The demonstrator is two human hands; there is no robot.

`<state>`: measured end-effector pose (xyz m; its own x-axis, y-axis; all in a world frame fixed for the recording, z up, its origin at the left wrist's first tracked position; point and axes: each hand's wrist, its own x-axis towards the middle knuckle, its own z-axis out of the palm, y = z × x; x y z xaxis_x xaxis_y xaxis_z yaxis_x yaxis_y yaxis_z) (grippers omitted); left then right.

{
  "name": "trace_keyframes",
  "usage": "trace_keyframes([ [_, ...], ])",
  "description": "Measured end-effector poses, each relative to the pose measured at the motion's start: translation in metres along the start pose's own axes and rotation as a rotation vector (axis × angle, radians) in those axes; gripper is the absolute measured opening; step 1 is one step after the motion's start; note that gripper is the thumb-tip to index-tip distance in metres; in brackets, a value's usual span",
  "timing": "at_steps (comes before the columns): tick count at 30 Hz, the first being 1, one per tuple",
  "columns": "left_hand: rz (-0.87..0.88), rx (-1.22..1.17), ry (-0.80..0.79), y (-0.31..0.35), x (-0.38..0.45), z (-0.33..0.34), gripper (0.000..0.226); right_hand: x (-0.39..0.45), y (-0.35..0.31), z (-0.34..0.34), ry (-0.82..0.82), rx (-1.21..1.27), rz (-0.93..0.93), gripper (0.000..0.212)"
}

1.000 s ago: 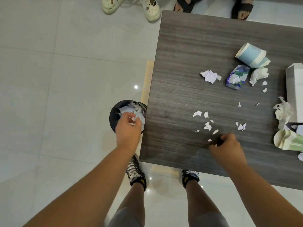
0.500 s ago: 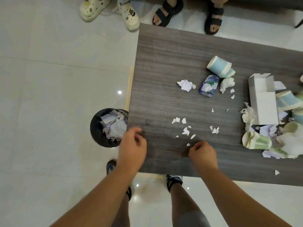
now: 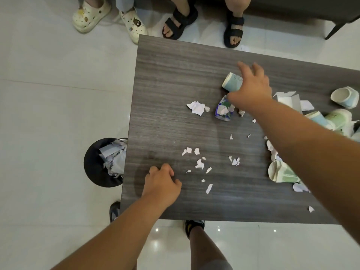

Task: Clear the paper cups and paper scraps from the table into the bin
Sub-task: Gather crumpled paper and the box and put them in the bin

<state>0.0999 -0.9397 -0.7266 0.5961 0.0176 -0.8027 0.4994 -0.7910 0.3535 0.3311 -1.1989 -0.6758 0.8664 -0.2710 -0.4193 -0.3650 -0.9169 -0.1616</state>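
A light blue paper cup (image 3: pixel 231 82) lies on its side at the far middle of the dark wood table (image 3: pixel 175 75). My right hand (image 3: pixel 251 88) is spread over it, fingers apart, touching its right half. A crushed blue patterned cup (image 3: pixel 224 111) lies just below that hand, with a crumpled white paper (image 3: pixel 196 107) to its left. Several small paper scraps (image 3: pixel 199 164) are scattered near the front. My left hand (image 3: pixel 161 182) rests curled on the table's front left, with nothing visible in it. The black bin (image 3: pixel 93 168), holding paper, stands on the floor by the table's left edge.
A crushed green cup (image 3: pixel 282 174), a white torn box (image 3: pixel 288 100) and more cups (image 3: pixel 344 97) crowd the table's right side. Two people's feet in sandals (image 3: pixel 179 22) and clogs (image 3: pixel 132 22) stand beyond the far edge. My own feet are under the near edge.
My right hand left the scraps near the front and reached out to the blue cup. My left hand came from over the bin onto the table's front left.
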Motion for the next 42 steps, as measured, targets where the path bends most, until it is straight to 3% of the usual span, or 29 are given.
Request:
trace_keyframes([
  [2, -0.013, -0.012, -0.004, 0.0, 0.003, -0.002, 0.016, 0.019, 0.005, 0.001, -0.119, 0.0, 0.048, 0.099],
  [5, 0.01, -0.032, -0.017, -0.006, 0.005, -0.003, 0.015, 0.023, 0.02, 0.016, -0.16, 0.08, 0.05, 0.081],
  [9, 0.024, -0.073, -0.034, -0.013, 0.007, -0.004, 0.014, 0.007, 0.033, 0.026, -0.053, 0.282, 0.064, 0.069],
  [14, -0.081, -0.133, -0.07, -0.003, 0.009, -0.009, 0.012, -0.048, 0.028, 0.015, 0.184, 0.466, -0.032, 0.063],
  [16, -0.113, -0.205, -0.059, 0.009, 0.006, -0.017, 0.015, -0.08, 0.018, 0.014, 0.19, 0.505, -0.047, 0.064],
  [19, -0.12, -0.656, -0.031, 0.035, -0.009, -0.038, 0.042, -0.135, -0.01, 0.032, 0.039, 0.504, -0.066, 0.071],
  [21, -0.146, -1.11, -0.253, 0.046, -0.018, -0.047, 0.059, -0.173, -0.036, 0.055, -0.097, 0.54, -0.116, 0.076],
  [23, -0.113, -1.362, -0.457, 0.046, -0.028, -0.049, 0.065, -0.205, -0.059, 0.075, -0.243, 0.586, -0.145, 0.085],
  [26, -0.146, -1.582, -0.375, 0.026, -0.033, -0.054, 0.053, -0.23, -0.085, 0.089, -0.486, 0.682, -0.085, 0.102],
  [28, -0.159, -1.682, -0.278, 0.003, -0.032, -0.059, 0.046, -0.234, -0.09, 0.093, -0.615, 0.706, -0.083, 0.096],
  [31, -0.245, -1.659, -0.087, -0.036, -0.025, -0.07, 0.041, -0.239, -0.09, 0.098, -0.61, 0.649, -0.189, 0.076],
  [35, -0.411, -1.484, 0.078, -0.081, -0.01, -0.098, 0.038, -0.234, -0.086, 0.105, -0.396, 0.602, -0.113, 0.049],
  [39, -0.492, -1.254, 0.05, -0.12, 0.011, -0.128, 0.074, -0.202, -0.063, 0.101, -0.173, 0.565, 0.019, 0.035],
  [40, -0.522, -1.17, 0.029, -0.128, 0.016, -0.13, 0.077, -0.191, -0.057, 0.095, -0.134, 0.539, 0.031, 0.033],
  [42, -0.568, -0.909, 0.085, -0.137, 0.023, -0.126, 0.061, -0.166, -0.045, 0.079, -0.068, 0.459, 0.061, 0.032],
])
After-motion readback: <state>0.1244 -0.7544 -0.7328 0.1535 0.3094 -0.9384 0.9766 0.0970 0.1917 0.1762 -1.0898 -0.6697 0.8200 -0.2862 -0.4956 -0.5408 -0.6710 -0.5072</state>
